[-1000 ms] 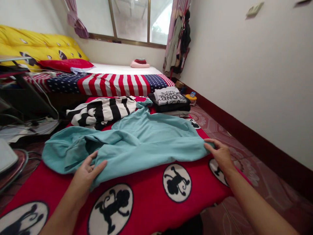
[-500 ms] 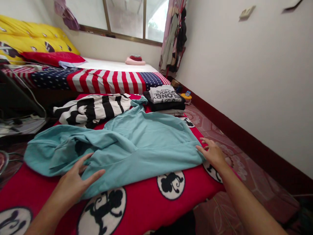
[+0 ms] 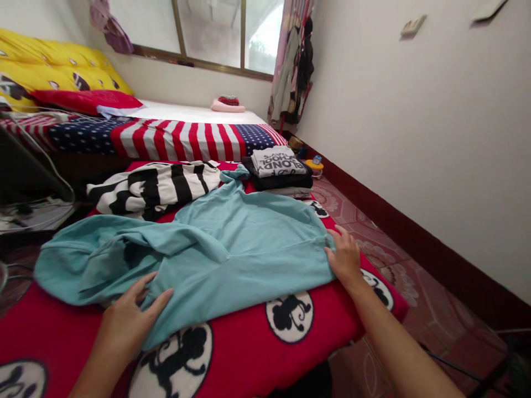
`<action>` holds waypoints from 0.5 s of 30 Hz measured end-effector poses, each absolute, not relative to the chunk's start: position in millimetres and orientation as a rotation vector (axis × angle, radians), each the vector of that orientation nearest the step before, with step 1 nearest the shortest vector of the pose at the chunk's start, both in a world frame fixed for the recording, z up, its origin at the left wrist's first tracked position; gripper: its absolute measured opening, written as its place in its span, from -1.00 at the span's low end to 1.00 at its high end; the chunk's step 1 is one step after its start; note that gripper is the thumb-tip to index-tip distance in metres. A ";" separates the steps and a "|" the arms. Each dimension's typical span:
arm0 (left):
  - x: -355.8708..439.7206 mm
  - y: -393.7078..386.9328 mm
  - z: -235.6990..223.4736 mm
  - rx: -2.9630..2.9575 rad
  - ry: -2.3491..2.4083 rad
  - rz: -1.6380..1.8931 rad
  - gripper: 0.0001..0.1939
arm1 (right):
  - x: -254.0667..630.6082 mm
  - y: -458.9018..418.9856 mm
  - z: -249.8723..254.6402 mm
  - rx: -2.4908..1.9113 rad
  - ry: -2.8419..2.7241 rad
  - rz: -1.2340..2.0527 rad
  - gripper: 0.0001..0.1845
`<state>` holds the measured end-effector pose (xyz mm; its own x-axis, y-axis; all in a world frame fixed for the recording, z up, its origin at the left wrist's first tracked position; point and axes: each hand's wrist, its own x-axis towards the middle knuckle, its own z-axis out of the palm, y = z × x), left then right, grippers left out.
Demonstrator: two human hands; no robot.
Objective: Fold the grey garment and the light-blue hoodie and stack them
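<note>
A light teal hooded top (image 3: 215, 249) lies spread on a red blanket (image 3: 244, 337) printed with black monkey circles. My left hand (image 3: 128, 318) rests flat on its near left part, fingers stretched out. My right hand (image 3: 343, 256) lies at the garment's right edge, fingers extended and touching the cloth. Neither hand grips anything that I can see.
A black-and-white striped garment (image 3: 157, 187) lies crumpled behind the teal top. A stack of folded clothes (image 3: 277, 168) stands at the blanket's far right. Beyond is a mattress with a flag-pattern cover (image 3: 174, 138). A white wall and tiled floor (image 3: 415, 309) run along the right.
My right hand has slid left along the teal top's right edge, pushing it inward. My left hand has stayed flat on the cloth. The view has shifted slightly.
</note>
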<state>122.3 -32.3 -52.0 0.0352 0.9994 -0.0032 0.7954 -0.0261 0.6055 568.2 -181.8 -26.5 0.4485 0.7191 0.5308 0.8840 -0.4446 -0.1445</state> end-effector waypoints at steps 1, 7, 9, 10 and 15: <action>121.4 -32.2 -52.0 1.874 1.799 0.593 -0.30 | 559.9 -180.8 -27.4 -2.272 -1.386 -0.588 -0.56; 115.3 -30.3 -43.9 1.953 1.861 0.471 -0.31 | 528.0 -177.1 -53.8 -2.329 -1.775 -0.351 -0.39; 113.5 -32.8 -40.7 1.977 1.880 0.404 -0.34 | 529.6 -177.1 -64.9 -2.457 -1.768 -0.307 -0.37; 112.8 -35.1 -39.0 1.984 1.898 0.378 -0.36 | 531.1 -176.9 -68.1 -2.496 -1.762 -0.299 -0.37; 120.9 -54.3 -27.5 2.270 1.939 0.672 -0.46 | 517.0 -170.2 -55.7 -2.480 -1.716 -0.323 -0.36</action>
